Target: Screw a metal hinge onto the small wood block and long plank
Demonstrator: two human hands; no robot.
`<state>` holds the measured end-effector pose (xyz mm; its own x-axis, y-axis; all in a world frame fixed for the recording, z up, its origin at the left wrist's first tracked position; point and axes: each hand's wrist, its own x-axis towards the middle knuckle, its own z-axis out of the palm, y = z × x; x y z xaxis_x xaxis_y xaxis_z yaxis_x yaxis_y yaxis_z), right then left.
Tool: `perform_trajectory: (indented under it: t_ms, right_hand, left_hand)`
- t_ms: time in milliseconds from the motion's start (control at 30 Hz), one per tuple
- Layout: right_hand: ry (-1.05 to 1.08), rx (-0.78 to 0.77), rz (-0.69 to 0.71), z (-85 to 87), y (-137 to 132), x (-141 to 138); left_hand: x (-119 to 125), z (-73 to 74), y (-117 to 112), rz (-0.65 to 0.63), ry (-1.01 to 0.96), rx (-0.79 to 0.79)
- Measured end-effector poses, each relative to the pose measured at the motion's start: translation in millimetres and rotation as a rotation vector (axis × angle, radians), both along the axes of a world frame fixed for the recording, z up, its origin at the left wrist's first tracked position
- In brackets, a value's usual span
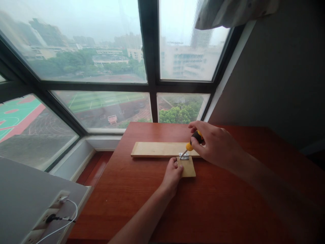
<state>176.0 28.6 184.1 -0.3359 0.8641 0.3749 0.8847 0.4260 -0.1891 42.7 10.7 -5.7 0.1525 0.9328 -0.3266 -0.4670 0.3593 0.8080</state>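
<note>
My right hand (212,140) is closed around the black and yellow handle of a screwdriver (189,146), which slants down to the left. Its tip meets a small silver hinge (184,156). The hinge lies where a short wooden piece (188,169) adjoins the front edge of a long pale wooden board (157,149). My left hand (174,174) grips the short piece at its left side, thumb on top and fingers near the hinge. Part of the board's right end is hidden behind my right hand.
Everything rests on a reddish-brown wooden table (132,200). Beyond its far edge stand dark-framed windows (149,84). At lower left, a wall strip of sockets (47,217) holds a white cable (77,210) and a black plug (52,218). Fabric (236,13) hangs at top right.
</note>
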Motion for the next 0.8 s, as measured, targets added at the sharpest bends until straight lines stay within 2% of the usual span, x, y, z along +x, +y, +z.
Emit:
perform_trajectory:
  t_ms: [100, 233, 433, 633, 800]
  right_hand:
    - [-0.003, -0.011, 0.024, 2.2, -2.6, -0.6]
    - [-0.035, -0.026, -0.028, 3.2, -2.2, -2.6]
    - [0.014, -0.023, 0.044, 3.4, -2.7, -2.2]
    - [-0.015, -0.007, -0.029, 1.5, 0.6, -2.6]
    - [0.029, 0.005, 0.056, 0.6, -0.9, 0.1]
  left_hand:
    - [0.3, 1.2, -0.5, 0.001, -0.001, 0.005]
    - [0.2, 2.6, -1.1, -0.002, 0.006, 0.008]
    - [0.2, 4.6, -1.5, -0.003, -0.013, 0.005]
    - [0.3, 6.3, -2.1, 0.002, 0.004, -0.012]
    - [0.6, 5.8, -2.0, -0.002, -0.009, -0.007]
